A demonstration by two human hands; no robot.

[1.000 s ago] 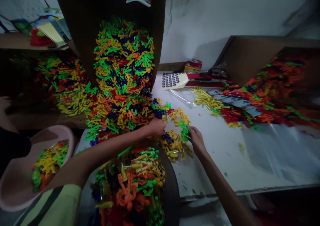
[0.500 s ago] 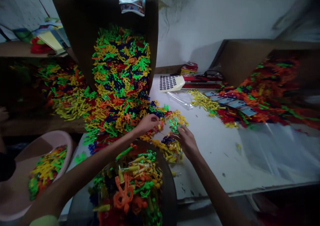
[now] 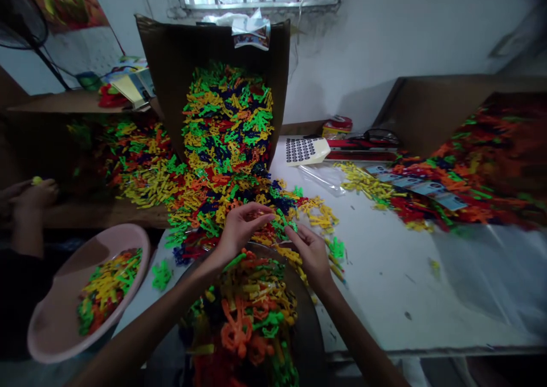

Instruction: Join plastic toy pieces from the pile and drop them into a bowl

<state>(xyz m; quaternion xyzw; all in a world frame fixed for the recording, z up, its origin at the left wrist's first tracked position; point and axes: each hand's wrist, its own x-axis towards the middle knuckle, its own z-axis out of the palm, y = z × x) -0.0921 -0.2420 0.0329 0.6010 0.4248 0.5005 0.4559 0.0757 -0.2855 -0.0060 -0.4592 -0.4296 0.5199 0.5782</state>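
Note:
Heaps of small plastic toy pieces in green, yellow, orange, red and navy spill across a white table (image 3: pixel 384 296) from a brown cardboard box (image 3: pixel 171 73). My left hand (image 3: pixel 243 230) hangs open over the heap (image 3: pixel 226 199), its fingers curled with nothing visible in them. My right hand (image 3: pixel 310 253) pinches a green plastic piece (image 3: pixel 287 223) between its fingertips, close to my left fingers. Below both hands, a dark round bowl (image 3: pixel 303 313) holds mixed pieces. Yellow pieces (image 3: pixel 327 216) lie loose to the right of my hands.
A pink basin (image 3: pixel 55 318) of pieces sits at the left, by a co-worker's hand (image 3: pixel 36 194) holding a small yellow piece. Further right lie a sticker sheet (image 3: pixel 306 151), a plastic bag (image 3: pixel 320 179), blue cards (image 3: pixel 421 188) and another large heap (image 3: pixel 470 170).
My view has tilted up, bringing a barred window into sight. My hands have come closer together, and my right hand now pinches a green piece. A co-worker's hand shows more fully at the left.

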